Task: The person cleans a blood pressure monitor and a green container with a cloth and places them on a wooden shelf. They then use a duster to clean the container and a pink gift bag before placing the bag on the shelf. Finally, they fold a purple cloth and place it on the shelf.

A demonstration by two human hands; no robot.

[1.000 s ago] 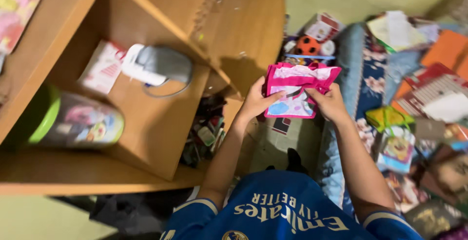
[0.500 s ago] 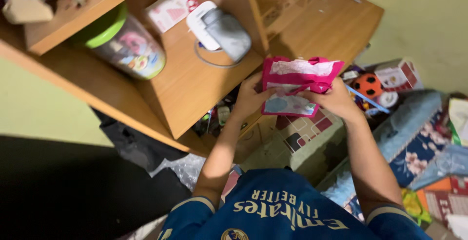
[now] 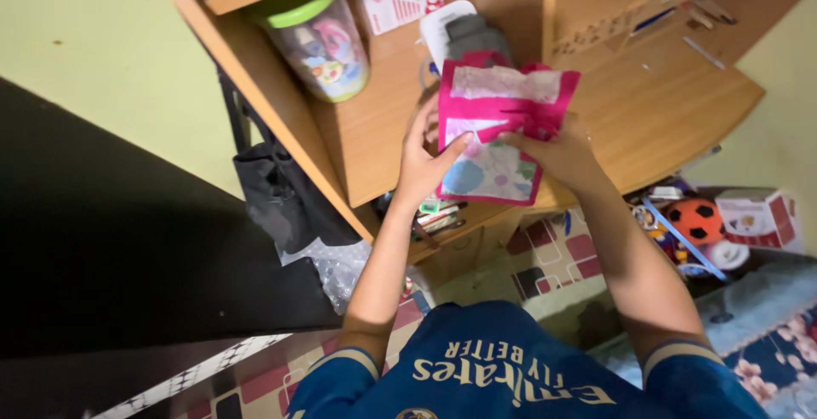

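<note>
Pink pouch (image 3: 498, 134) is sitting at upper centre of the frame, over the wooden shelf (image 3: 374, 134). I'm gripping it with both: left hand (image 3: 423, 159) pinching one edge, right hand (image 3: 553, 151) clamping the other. It's looking partly folded, not set down yet.

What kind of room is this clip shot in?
Most likely a child's bedroom or playroom in a home. A wooden desk with shelves holds a cartoon-printed jar, an orange toy ball lies among clutter on the patterned floor, and both hands hold a pink pouch.
</note>
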